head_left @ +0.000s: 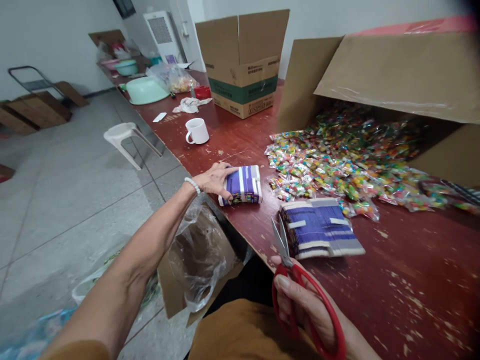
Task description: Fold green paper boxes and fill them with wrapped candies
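Observation:
My left hand (216, 180), with a pale bead bracelet at its wrist, is closed on the left end of a bundle of purple-and-white folded cartons (243, 184). A white band runs across that bundle, which rests on the red table near its edge. In my right hand (300, 295) is a pair of red-handled scissors (288, 260), its blades slightly apart and pointing up and away from me. Just beyond the scissors lies a larger stack of the same purple cartons (318, 227), with short white strips on top.
Many small clear packets of colourful candy (322, 160) spill from a tipped cardboard box (401, 75). A white mug (197, 131) and an upright carton (243, 75) stand on the red table (412, 280). Below its edge sits a plastic-lined box (202, 260); a white stool (125, 132) stands left.

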Tool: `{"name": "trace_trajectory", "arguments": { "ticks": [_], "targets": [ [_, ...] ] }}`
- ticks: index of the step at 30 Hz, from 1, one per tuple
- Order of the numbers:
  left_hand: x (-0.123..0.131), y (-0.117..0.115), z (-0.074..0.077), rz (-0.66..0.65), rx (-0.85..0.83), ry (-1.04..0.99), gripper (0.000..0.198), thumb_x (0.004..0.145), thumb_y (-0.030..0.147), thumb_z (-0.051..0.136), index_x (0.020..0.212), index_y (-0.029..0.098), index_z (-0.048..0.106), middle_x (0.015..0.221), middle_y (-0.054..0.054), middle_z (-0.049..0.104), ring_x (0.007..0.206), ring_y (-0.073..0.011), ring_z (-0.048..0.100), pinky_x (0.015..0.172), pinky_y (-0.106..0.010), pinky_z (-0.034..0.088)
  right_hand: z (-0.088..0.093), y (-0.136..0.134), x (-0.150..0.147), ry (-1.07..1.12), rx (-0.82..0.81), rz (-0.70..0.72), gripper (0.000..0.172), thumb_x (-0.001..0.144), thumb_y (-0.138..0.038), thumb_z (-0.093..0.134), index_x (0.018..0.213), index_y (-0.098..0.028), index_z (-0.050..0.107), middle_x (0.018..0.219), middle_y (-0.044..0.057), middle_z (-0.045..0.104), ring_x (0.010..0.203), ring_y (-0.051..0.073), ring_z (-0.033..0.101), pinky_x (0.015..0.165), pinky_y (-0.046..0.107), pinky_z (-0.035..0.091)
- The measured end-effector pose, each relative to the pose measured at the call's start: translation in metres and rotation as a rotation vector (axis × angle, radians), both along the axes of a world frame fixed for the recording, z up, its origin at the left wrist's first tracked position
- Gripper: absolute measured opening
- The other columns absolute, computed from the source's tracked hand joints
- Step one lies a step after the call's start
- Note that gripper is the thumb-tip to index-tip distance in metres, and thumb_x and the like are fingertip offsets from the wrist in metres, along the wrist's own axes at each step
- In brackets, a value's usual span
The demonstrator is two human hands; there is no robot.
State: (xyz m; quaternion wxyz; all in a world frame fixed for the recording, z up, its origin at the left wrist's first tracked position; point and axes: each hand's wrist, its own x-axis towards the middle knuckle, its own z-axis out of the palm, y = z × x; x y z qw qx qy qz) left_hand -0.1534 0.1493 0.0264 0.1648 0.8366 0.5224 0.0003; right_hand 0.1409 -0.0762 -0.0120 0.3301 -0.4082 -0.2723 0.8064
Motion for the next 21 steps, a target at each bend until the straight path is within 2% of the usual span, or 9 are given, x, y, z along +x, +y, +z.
{"name": "trace_trajectory", "arguments": {
  "ticks": [4, 11, 17, 21],
  "targets": [
    [-0.004, 0.016, 0.012, 0.039, -0.094, -0.026, 0.111, 0.048, 0.051, 0.08, 0.148, 0.019, 0.047, 0.141, -0.016, 0.051, 0.128, -0.0424, 0.044, 0.11, -0.048, 0.031, -0.003, -0.002, 0.002, 0.03, -0.018, -0.011, 0.069, 0.082, -0.052, 0.074, 0.133, -0.018, 0.042, 0.057, -0.007, 0.051, 0.049, 0.011, 0.044, 0.046, 0.022, 0.033],
    [-0.009, 0.034, 0.023, 0.034, -0.187, -0.141, 0.089, 0.046, 0.034, 0.079, 0.134, 0.025, 0.062, 0.133, -0.009, 0.063, 0.124, -0.0392, 0.052, 0.106, -0.045, 0.036, -0.006, -0.003, 0.003, 0.032, -0.03, -0.044, 0.067, 0.083, -0.052, 0.073, 0.133, -0.017, 0.045, 0.055, -0.007, 0.051, 0.05, 0.011, 0.047, 0.049, 0.023, 0.036],
    [-0.003, 0.038, 0.027, -0.022, -0.186, -0.006, 0.099, 0.042, 0.032, 0.078, 0.138, 0.022, 0.056, 0.139, -0.015, 0.056, 0.125, -0.0419, 0.048, 0.105, -0.052, 0.037, -0.004, -0.003, 0.001, 0.026, -0.086, -0.085, 0.068, 0.077, -0.049, 0.08, 0.131, -0.02, 0.048, 0.061, -0.006, 0.053, 0.051, 0.011, 0.047, 0.054, 0.024, 0.041],
    [0.009, 0.033, 0.029, 0.028, -0.21, 0.036, 0.1, 0.038, 0.024, 0.079, 0.135, 0.02, 0.056, 0.138, -0.016, 0.056, 0.124, -0.041, 0.049, 0.103, -0.052, 0.04, -0.006, -0.006, 0.001, 0.008, -0.094, -0.101, 0.063, 0.079, -0.048, 0.079, 0.129, -0.023, 0.051, 0.067, -0.004, 0.055, 0.053, 0.011, 0.049, 0.053, 0.024, 0.04]
  ]
}}
